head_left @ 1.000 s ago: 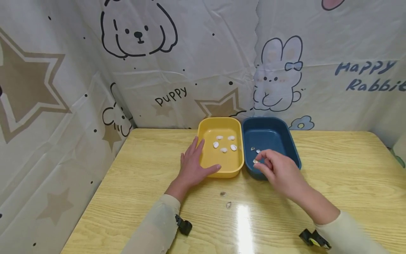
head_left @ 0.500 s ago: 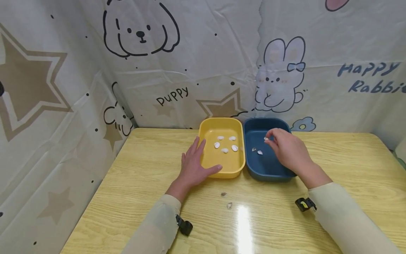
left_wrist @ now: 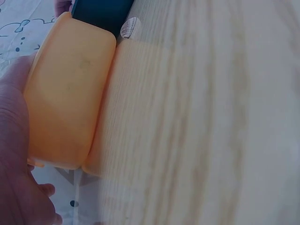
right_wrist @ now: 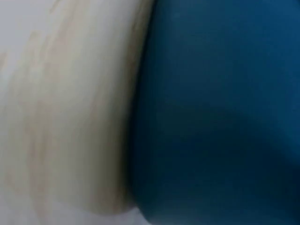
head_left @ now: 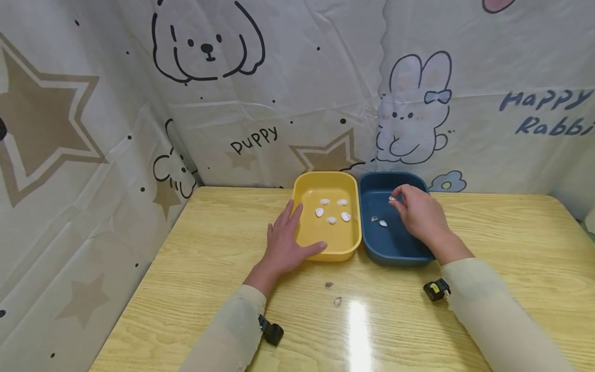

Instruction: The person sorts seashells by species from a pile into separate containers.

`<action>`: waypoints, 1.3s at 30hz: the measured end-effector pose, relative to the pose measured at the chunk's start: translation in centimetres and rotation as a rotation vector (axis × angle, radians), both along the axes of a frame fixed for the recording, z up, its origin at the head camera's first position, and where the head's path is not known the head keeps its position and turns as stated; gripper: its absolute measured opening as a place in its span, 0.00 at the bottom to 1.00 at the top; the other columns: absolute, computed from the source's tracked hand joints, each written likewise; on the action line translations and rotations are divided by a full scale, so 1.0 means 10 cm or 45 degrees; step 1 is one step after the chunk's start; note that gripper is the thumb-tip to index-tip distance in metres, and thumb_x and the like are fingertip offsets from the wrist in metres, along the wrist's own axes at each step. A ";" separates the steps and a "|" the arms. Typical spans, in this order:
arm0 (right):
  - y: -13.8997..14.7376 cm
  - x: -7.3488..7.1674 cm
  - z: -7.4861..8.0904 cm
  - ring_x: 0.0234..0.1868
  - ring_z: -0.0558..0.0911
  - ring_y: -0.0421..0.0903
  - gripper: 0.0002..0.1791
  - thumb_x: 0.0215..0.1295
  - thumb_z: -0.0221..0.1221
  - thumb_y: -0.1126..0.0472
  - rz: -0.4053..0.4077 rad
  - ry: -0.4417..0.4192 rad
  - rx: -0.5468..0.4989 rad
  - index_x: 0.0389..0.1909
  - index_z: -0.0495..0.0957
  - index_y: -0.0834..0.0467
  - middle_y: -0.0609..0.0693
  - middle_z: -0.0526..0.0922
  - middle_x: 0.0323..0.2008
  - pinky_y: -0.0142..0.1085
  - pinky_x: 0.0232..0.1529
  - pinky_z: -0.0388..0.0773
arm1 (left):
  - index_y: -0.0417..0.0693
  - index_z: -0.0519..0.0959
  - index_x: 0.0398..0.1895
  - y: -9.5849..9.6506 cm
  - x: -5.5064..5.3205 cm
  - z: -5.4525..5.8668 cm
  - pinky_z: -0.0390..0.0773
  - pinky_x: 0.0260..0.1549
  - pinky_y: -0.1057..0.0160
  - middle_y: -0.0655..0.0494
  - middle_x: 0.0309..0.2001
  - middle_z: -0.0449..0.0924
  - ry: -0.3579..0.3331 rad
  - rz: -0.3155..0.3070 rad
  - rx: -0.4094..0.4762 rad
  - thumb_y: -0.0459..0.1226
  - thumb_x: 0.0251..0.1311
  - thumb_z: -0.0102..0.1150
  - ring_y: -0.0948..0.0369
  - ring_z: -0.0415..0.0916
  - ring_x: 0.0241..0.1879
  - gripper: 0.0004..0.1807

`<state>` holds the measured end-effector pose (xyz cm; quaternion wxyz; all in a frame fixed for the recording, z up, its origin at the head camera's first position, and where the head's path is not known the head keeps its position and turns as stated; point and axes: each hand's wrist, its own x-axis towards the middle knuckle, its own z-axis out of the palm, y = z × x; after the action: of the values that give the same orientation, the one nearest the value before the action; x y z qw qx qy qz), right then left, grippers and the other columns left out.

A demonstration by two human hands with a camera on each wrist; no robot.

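Note:
In the head view a yellow plastic tray (head_left: 327,243) holds several small white seashells (head_left: 331,220). My left hand (head_left: 284,247) rests on its left side with fingers spread, the thumb reaching over the front rim. Touching its right side is a dark blue tray (head_left: 395,253), where two small shells (head_left: 383,223) lie on the bottom. My right hand (head_left: 422,214) is over the blue tray and pinches a small whitish shell (head_left: 392,199) between thumb and fingertips. Two more shells (head_left: 337,301) lie on the table before the trays. The right wrist view is blurred, mostly blue tray wall.
The trays stand on a wood-grain table (head_left: 209,248), close to its back edge. A printed cloth (head_left: 232,93) with cartoon animals hangs behind and at the left. Wrist cameras (head_left: 271,330) sit on both sleeves.
My right hand has moved back and to the right over the blue tray, carrying the pinched shell from the near-left part to the far part. My left hand stays on the yellow tray.

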<state>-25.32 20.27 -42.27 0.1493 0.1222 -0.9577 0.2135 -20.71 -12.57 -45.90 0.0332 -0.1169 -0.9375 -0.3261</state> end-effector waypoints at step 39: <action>-0.09 0.10 -0.02 0.31 0.72 0.53 0.14 0.66 0.67 0.58 -0.015 -0.026 -0.111 0.45 0.77 0.61 0.54 0.73 0.28 0.45 0.32 0.69 | 0.59 0.48 0.81 0.00 0.00 0.01 0.34 0.68 0.37 0.62 0.80 0.34 0.000 -0.004 0.010 0.70 0.48 0.64 0.52 0.39 0.77 0.61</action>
<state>-24.31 19.34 -42.51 0.1458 0.1078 -0.9497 0.2552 -20.72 -12.56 -45.84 0.0331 -0.1183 -0.9360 -0.3299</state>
